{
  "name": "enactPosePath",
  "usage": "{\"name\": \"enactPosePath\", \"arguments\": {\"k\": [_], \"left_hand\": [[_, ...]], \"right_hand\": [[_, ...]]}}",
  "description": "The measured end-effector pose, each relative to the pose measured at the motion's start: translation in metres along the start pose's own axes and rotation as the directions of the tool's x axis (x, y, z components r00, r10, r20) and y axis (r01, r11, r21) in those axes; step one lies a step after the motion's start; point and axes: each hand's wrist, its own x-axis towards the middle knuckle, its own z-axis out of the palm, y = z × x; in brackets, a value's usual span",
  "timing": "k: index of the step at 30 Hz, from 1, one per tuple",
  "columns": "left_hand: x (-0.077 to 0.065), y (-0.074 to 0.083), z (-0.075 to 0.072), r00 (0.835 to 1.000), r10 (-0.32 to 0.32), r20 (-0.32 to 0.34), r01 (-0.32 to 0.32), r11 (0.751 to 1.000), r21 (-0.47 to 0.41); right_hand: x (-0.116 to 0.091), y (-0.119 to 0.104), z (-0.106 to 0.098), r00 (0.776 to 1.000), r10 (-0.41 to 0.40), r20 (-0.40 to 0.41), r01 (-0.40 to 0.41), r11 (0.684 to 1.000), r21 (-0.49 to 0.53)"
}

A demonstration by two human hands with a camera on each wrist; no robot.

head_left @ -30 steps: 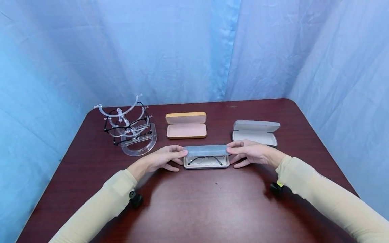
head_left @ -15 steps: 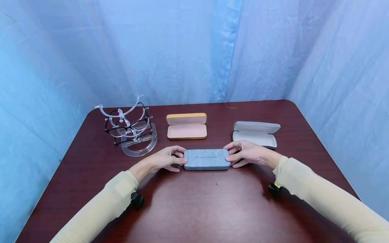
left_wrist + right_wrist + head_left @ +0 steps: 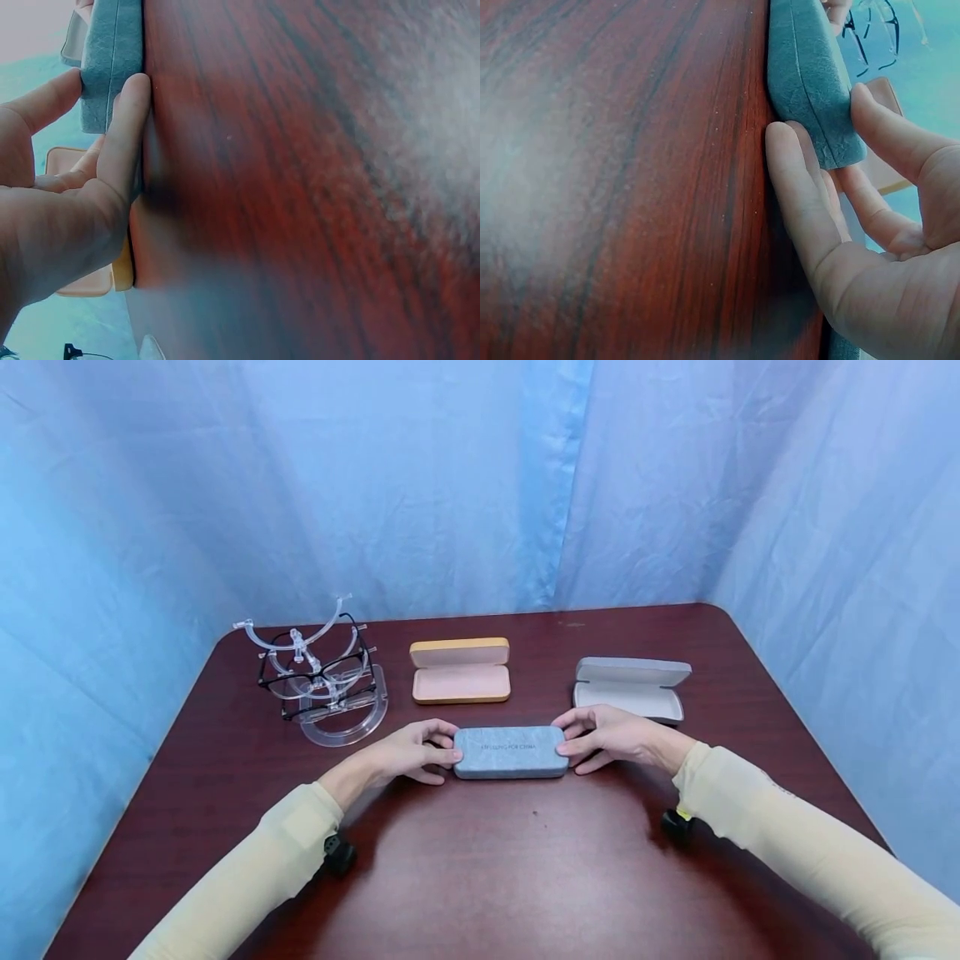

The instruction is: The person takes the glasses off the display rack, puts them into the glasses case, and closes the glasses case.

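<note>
A grey-blue glasses case (image 3: 511, 752) lies closed on the table, with lettering across its lid. My left hand (image 3: 408, 753) grips its left end, thumb on the lid's edge and fingers around the side. At the opposite end my right hand (image 3: 611, 739) holds the case in the same way. In the left wrist view the thumb and fingertips meet the end of the case (image 3: 112, 64), whose seam runs shut along the side. The right wrist view shows the thumb on top of the case (image 3: 810, 82) and a fingertip low by the table. The inside of the case is hidden.
Behind stands an open yellow glasses case (image 3: 461, 685) with pink lining. An open grey glasses case (image 3: 630, 697) is behind my right hand. A clear display stand (image 3: 341, 731) bearing black-framed glasses (image 3: 315, 675) stands at the left. Blue curtains (image 3: 420, 485) surround the table (image 3: 510, 877).
The lid of the grey-blue case has come down from partly open to closed, covering the glasses inside. Both hands have lowered slightly with it and have stayed still over the last half second.
</note>
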Motion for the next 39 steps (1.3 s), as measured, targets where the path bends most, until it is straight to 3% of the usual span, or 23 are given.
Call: {"name": "enactPosePath", "arguments": {"k": [5,10,14,18,22,24,26,28,31,33,35,37,39], "left_hand": [[-0.003,0.003,0.0,1.0,-0.011,-0.001,0.011,1.0,0.022],[-0.019,0.014,-0.017,1.0,0.008,-0.027,-0.005,0.991,0.13],[-0.034,0.023,-0.037,0.998,0.062,-0.006,-0.06,0.98,0.188],[-0.051,0.037,-0.055,0.991,0.131,-0.001,-0.128,0.974,0.184],[-0.068,0.055,-0.066,0.966,0.255,-0.05,-0.243,0.953,0.181],[-0.078,0.063,-0.071,0.935,0.345,-0.087,-0.324,0.926,0.194],[-0.087,0.068,-0.077,0.887,0.442,-0.133,-0.413,0.889,0.199],[-0.096,0.07,-0.084,0.821,0.538,-0.19,-0.511,0.842,0.175],[-0.109,0.072,-0.094,0.697,0.655,-0.292,-0.65,0.749,0.131],[-0.116,0.072,-0.1,0.61,0.71,-0.351,-0.729,0.677,0.102],[-0.123,0.072,-0.104,0.54,0.739,-0.402,-0.787,0.613,0.069],[-0.128,0.071,-0.109,0.491,0.747,-0.449,-0.83,0.557,0.02],[-0.13,0.068,-0.113,0.461,0.733,-0.5,-0.853,0.522,-0.022]], "right_hand": [[-0.002,-0.003,0.001,1.0,0.014,-0.009,-0.015,0.998,-0.059],[0.0,-0.021,0.002,1.0,0.002,0.012,0.0,0.977,-0.215],[-0.006,-0.048,-0.001,1.0,0.004,0.016,0.001,0.95,-0.312],[-0.01,-0.073,-0.004,0.999,-0.011,0.043,0.024,0.954,-0.3],[-0.01,-0.093,-0.005,0.994,-0.092,0.061,0.105,0.955,-0.276],[-0.008,-0.1,-0.003,0.987,-0.149,0.063,0.161,0.952,-0.262],[-0.004,-0.106,0.0,0.975,-0.211,0.066,0.221,0.947,-0.233],[0.0,-0.112,0.005,0.962,-0.267,0.057,0.273,0.943,-0.189],[0.008,-0.12,0.017,0.938,-0.345,0.04,0.347,0.931,-0.111],[0.015,-0.126,0.025,0.927,-0.374,0.028,0.375,0.924,-0.076],[0.022,-0.132,0.032,0.919,-0.393,0.027,0.393,0.917,-0.07],[0.03,-0.137,0.039,0.913,-0.406,0.036,0.407,0.908,-0.093],[0.038,-0.14,0.045,0.909,-0.414,0.051,0.417,0.901,-0.119]]}}
